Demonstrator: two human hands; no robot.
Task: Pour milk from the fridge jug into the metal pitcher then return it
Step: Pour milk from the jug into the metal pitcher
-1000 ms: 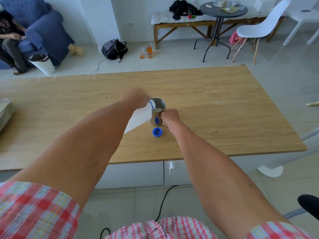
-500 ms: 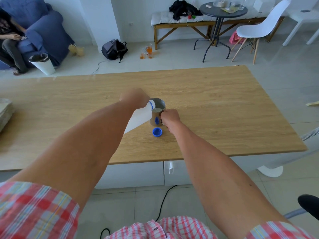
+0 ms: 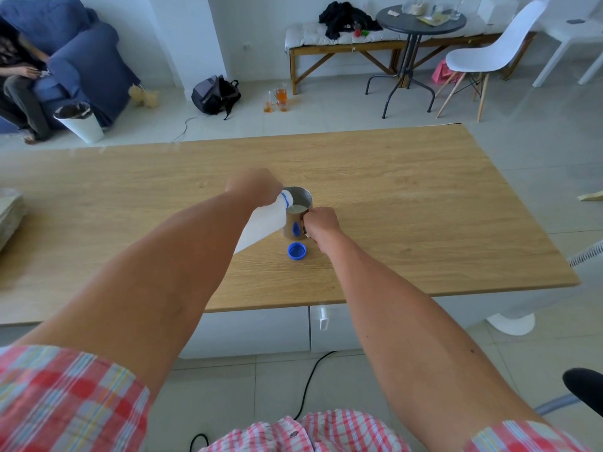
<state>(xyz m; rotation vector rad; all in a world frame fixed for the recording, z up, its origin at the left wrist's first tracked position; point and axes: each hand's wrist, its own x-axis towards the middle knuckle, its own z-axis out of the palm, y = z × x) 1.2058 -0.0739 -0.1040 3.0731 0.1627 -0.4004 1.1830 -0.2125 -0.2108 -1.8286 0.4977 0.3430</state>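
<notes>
On the long, light-wood table, the person's left hand grips the tilted white plastic milk jug, whose blue-ringed mouth sits over the rim of the small cylindrical metal pitcher standing upright mid-table, while the right hand is closed on the pitcher's handle to steady it. White milk already shows inside the pitcher, so the pour appears well under way. Righting the jug, refitting the round blue screw cap lying just in front of the pitcher, and returning the jug to the fridge remain.
</notes>
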